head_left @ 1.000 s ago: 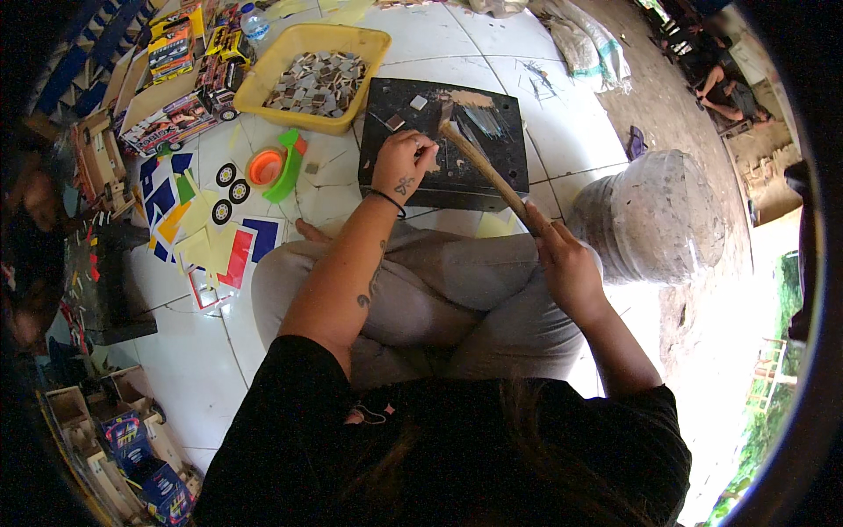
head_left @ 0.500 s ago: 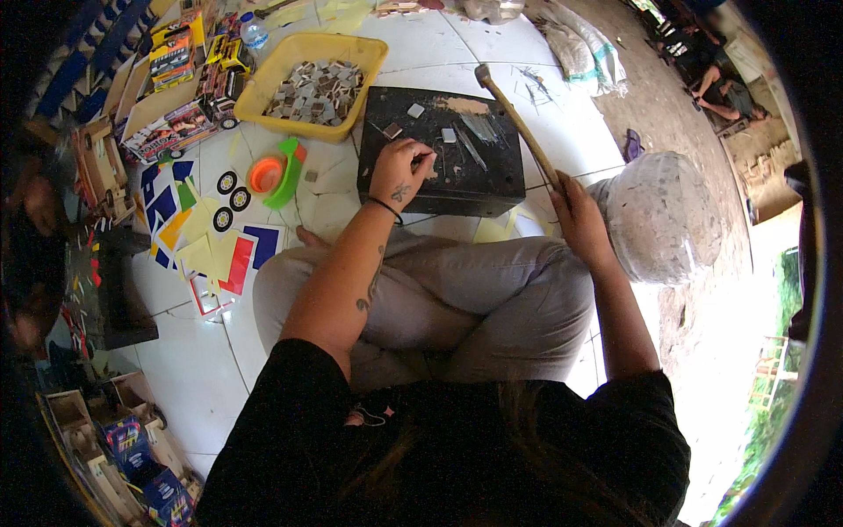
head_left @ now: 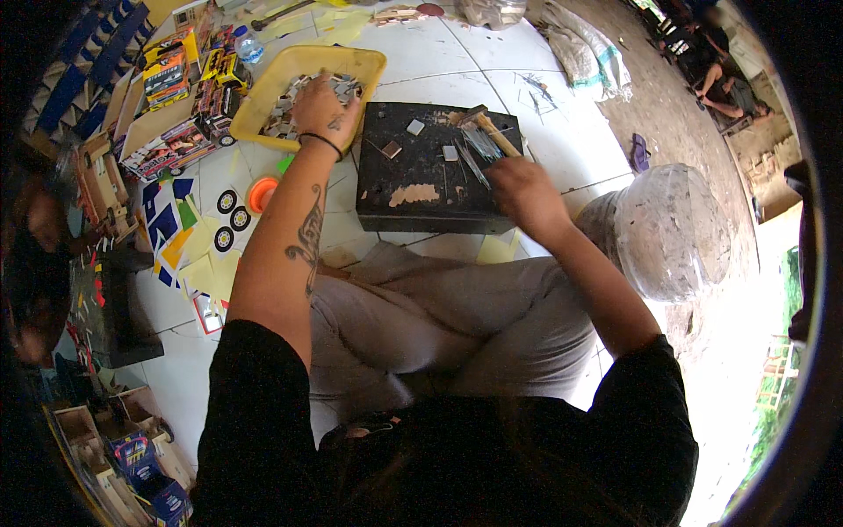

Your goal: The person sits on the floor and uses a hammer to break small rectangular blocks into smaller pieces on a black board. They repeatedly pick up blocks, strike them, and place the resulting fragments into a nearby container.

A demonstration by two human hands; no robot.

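Note:
My left hand (head_left: 323,112) reaches into a yellow plastic tub (head_left: 376,75) of small grey and brown square pieces (head_left: 279,119); its fingertips are hidden among them. My right hand (head_left: 527,195) is closed around the wooden handle of a hammer (head_left: 499,136), whose head lies over the far right part of a black block (head_left: 369,189). On the block are a brown square piece (head_left: 392,149), two pale ones (head_left: 415,127), and a bundle of thin metal nails or wires (head_left: 479,151) beside the hammer.
Left of my knees lie coloured sheets (head_left: 167,215), several toy wheels (head_left: 226,202) and an orange tape roll (head_left: 261,194). Toy trucks (head_left: 180,145) and a water bottle (head_left: 248,46) stand at far left. A plastic-wrapped bundle (head_left: 659,233) sits right; other people are nearby.
My left hand has moved from the block up and left into the tub. The hammer has swung down onto the block's far right side, my right hand moving left with it.

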